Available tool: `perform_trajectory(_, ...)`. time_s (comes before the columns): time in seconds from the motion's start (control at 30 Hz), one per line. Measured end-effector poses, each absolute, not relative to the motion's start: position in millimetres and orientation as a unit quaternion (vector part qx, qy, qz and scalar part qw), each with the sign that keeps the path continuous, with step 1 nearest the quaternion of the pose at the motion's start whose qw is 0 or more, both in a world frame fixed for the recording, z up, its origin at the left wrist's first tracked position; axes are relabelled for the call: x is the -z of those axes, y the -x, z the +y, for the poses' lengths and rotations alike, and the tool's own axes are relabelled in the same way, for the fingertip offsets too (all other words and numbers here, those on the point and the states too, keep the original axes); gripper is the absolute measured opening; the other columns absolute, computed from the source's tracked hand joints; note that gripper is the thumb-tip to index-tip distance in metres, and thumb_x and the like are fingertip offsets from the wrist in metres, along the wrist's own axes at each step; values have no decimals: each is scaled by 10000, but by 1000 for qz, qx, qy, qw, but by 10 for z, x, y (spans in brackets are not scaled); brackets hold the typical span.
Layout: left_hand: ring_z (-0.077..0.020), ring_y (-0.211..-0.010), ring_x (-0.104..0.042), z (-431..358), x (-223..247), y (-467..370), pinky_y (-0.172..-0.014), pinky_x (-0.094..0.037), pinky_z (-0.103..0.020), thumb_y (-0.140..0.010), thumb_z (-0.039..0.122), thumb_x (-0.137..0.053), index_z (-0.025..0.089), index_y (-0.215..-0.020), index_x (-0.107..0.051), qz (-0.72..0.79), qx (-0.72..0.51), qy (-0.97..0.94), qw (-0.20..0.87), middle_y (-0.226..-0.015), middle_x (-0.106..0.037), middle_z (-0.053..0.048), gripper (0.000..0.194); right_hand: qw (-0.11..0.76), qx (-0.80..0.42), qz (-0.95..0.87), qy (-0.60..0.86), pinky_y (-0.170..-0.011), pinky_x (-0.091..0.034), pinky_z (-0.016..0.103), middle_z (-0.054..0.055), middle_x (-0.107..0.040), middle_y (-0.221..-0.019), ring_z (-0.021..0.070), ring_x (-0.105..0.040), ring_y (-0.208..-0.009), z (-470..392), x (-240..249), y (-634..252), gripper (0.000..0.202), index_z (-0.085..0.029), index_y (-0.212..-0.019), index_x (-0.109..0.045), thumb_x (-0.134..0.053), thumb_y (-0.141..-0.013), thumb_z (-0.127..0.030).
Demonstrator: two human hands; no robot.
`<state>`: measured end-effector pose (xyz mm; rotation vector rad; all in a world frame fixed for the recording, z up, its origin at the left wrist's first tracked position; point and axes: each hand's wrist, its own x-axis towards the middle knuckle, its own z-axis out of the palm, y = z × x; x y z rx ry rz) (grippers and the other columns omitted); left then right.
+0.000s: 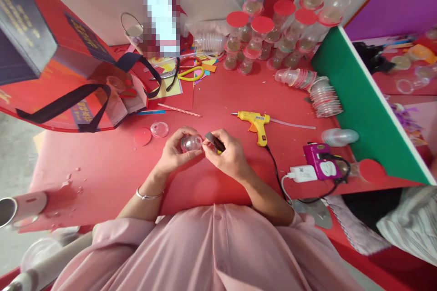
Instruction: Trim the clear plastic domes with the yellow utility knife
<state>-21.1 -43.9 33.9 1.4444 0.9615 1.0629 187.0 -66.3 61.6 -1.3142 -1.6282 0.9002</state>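
My left hand [175, 150] is wrapped round a clear plastic dome lid [191, 142], its small round hole turned toward the right. Close beside it, my right hand [227, 152] grips a dark brown object [215, 142] with a flat end; part of it is hidden by the fingers. The right fingertips meet the lid's edge near the hole. Left of my hands, another clear lid [159, 129] and a red disc [142, 136] lie on the red table [112, 168]. To the right rests a yellow glue gun [256, 125] with a glue stick in its back.
Hourglass-shaped cup pairs [252, 47] stand at the back right. Stacked cups [324, 96] lie by a green divider [372, 100]. A purple power socket [322, 161] is at right, scissors [191, 72] at the back, a red bag [61, 54] at left, a metal cylinder [29, 207] front left.
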Motion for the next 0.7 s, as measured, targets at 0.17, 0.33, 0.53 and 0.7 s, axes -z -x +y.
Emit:
perform_trajectory(0.17,-185,-923,-681,-454,-334,211,-795,-574,-272,-707,227,-947,187,-1108,-713,422,-456,-553,555,-1067,-711,-77,467,418,-367,-645,523,-674,-525,256,-13,-733,-796,143,-668,-660,-662,-627,-1869,122,-257,-955,-606,-664,-926,-360)
perform_trajectory(0.33,-117,-740,-656,-467,-359,174,-570,-535,-192,-768,224,-899,208,-1200,-687,410,-471,-465,628,-1082,-718,-67,481,426,-373,-642,517,-658,-505,247,-32,-709,-763,131,-644,-628,-647,-626,-1878,114,-255,-952,-603,-673,-912,-335)
perform_trajectory(0.53,-150,-621,-679,-472,-443,98,-437,-533,-204,-845,249,-792,187,-1188,-633,342,-474,-412,699,-855,-699,-29,383,399,-413,-645,504,-687,-514,263,9,-733,-890,159,-668,-745,-652,-631,-1897,182,-237,-1085,-644,-615,-958,-364)
perform_trajectory(0.7,-176,-636,-697,-484,-425,104,-423,-551,-228,-852,270,-793,190,-1139,-632,316,-474,-422,706,-838,-682,-27,338,394,-447,-635,492,-718,-516,276,23,-743,-934,169,-675,-801,-664,-670,-1915,281,-244,-1146,-669,-508,-1051,-454)
